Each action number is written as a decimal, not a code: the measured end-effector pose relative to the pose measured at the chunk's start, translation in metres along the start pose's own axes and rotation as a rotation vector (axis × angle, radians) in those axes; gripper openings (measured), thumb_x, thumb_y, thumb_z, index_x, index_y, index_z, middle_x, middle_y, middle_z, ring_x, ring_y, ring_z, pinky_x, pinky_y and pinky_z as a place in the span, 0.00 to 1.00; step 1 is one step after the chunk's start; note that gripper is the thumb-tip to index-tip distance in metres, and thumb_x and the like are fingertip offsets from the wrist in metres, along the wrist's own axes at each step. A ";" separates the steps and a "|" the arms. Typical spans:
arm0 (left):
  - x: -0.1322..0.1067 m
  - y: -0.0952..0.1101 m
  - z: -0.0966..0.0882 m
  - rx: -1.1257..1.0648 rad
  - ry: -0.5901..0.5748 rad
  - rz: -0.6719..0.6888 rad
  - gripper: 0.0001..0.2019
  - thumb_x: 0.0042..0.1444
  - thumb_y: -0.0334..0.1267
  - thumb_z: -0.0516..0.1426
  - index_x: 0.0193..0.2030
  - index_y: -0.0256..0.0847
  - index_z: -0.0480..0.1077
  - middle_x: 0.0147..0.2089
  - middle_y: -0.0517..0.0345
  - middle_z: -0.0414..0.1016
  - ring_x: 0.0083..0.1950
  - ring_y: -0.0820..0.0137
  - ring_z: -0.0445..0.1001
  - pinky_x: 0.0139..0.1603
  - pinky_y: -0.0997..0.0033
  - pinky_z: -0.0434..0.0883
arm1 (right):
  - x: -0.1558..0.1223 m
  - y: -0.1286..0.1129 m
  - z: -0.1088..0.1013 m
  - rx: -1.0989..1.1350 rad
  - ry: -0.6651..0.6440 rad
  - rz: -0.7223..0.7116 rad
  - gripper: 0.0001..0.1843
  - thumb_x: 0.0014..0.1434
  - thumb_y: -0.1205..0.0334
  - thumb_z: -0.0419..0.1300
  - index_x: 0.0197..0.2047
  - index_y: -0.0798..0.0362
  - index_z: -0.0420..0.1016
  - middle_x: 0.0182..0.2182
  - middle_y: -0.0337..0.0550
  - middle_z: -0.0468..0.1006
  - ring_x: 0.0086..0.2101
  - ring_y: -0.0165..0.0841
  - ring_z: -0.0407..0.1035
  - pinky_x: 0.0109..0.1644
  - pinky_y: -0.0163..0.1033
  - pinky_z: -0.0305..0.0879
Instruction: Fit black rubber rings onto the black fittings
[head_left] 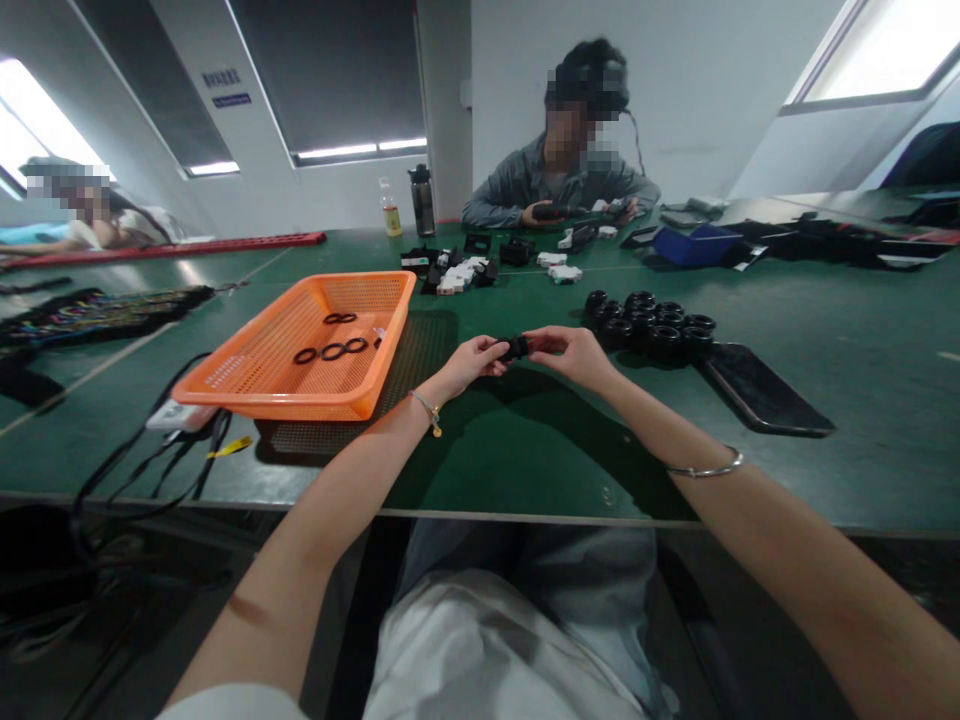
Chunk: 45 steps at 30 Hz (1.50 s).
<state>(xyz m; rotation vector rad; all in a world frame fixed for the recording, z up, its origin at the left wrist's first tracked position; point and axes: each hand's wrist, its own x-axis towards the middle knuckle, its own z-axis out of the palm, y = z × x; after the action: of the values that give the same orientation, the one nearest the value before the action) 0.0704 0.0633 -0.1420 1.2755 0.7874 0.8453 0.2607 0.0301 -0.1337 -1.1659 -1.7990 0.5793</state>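
Both my hands meet over the green table, holding a small black cylindrical part (pixel 513 348) between them. My left hand (pixel 472 366) has its fingers closed round the part's left side. From the right, the fingertips of my right hand (pixel 568 352) pinch its other end. What kind of part it is, I cannot make out. Just right of my right hand sits a cluster of black ring-shaped parts (pixel 651 325), some of them stacked. To the left, an orange basket (pixel 289 404) holds several black rings (pixel 334 351).
A black phone (pixel 766 390) lies right of the cluster. Small black and white pieces (pixel 465 273) lie beyond my hands, near a bottle (pixel 390 208) and a dark flask (pixel 422 202). Cables and a power strip (pixel 180 415) are beside the basket. A person (pixel 559 175) sits opposite, another far left.
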 end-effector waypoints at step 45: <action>-0.002 0.004 0.002 -0.019 0.019 -0.010 0.11 0.52 0.32 0.61 0.37 0.34 0.62 0.25 0.65 0.71 0.22 0.83 0.69 0.33 0.78 0.68 | -0.001 -0.003 0.003 -0.091 0.012 -0.013 0.17 0.49 0.60 0.63 0.44 0.52 0.77 0.31 0.42 0.82 0.34 0.36 0.76 0.45 0.45 0.72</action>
<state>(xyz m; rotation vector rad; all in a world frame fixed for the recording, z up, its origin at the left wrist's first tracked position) 0.0702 0.0609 -0.1379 1.2473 0.7983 0.8562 0.2568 0.0286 -0.1336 -1.2150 -1.8383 0.4859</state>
